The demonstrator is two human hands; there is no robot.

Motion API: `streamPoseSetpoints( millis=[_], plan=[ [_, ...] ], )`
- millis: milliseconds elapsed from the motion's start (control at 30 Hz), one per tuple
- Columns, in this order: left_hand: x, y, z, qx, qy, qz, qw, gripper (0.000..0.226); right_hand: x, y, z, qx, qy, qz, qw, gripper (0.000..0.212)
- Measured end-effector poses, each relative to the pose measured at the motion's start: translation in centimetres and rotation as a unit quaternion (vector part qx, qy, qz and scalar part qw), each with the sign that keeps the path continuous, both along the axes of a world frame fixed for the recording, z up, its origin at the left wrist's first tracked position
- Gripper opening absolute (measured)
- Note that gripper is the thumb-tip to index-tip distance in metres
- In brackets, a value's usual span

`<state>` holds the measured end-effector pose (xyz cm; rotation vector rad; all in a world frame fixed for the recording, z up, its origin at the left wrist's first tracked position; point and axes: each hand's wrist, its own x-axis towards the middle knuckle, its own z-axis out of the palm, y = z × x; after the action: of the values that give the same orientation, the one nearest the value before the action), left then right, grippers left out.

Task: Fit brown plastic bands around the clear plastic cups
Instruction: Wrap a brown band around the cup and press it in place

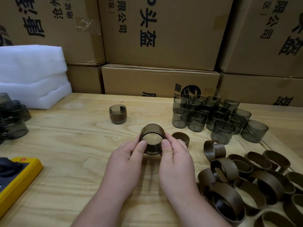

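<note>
Above the pale wooden table [78, 145], the left hand [126, 163] and right hand [175, 163] gripped 1 clear smoky plastic cup [152, 140] sideways, likely readying it for the brown plastic band [181, 138] just beside.

One clear smoky cup [152, 138] lies tilted on its side above the table — mouth toward the camera; a brown band [181, 138] sits just right of it.

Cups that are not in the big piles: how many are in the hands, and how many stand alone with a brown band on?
Held cup, pinched by left hand and right hand: 1
Banded cup standing alone: 1
Total: 2
</note>
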<state>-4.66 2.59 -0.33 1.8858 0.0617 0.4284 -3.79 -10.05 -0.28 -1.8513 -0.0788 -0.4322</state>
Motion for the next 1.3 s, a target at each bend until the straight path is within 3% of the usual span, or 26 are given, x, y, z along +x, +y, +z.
streamPoseSetpoints(
  millis=[167, 333, 600, 700, 800, 867, 1100, 1233, 1300],
  plan=[
    [0.0, -0.17, 0.23, -0.056, -0.002, 0.001, 0.998, 0.028, -0.27, 0.45, -0.1, 0.037, 0.006, 0.032, 0.999, 0.042],
    [0.19, -0.25, 0.09, -0.082, -0.013, -0.007, 0.997, 0.05, -0.33, 0.66, -0.13, 0.144, 0.024, 0.083, 0.986, 0.054],
    [0.39, -0.28, -0.08, -0.137, -0.015, -0.038, 0.99, 0.058, -0.15, 0.63, -0.23, 0.142, 0.021, 0.099, 0.985, 0.042],
    [0.26, -0.38, 0.26, -0.211, -0.025, -0.042, 0.976, 0.044, -0.16, 0.65, -0.18, 0.18, 0.009, 0.083, 0.98, 0.024],
    [0.1, -0.52, 0.42, -0.206, -0.048, -0.021, 0.977, 0.026, -0.25, 0.72, 0.0, 0.211, 0.004, 0.06, 0.976, 0.038],
    [0.06, -0.6, 0.52, -0.204, -0.053, -0.011, 0.978, 0.022, -0.38, 0.75, 0.16, 0.19, 0.001, 0.041, 0.981, 0.046],
    [-0.07, -0.48, 0.55, -0.163, -0.043, 0.043, 0.985, 0.039, -0.19, 0.43, -0.17, 0.123, 0.019, 0.018, 0.992, 0.049],
    [0.05, -0.41, 0.3, -0.116, -0.008, 0.085, 0.99, 0.037, -0.28, 0.59, -0.11, -0.08, 0.088, 0.05, 0.992, 0.068],
    [0.13, -0.43, 0.15, -0.086, 0.007, 0.102, 0.991, 0.036, -0.43, 0.84, 0.08, -0.153, 0.107, 0.041, 0.982, 0.064]
  ],
)
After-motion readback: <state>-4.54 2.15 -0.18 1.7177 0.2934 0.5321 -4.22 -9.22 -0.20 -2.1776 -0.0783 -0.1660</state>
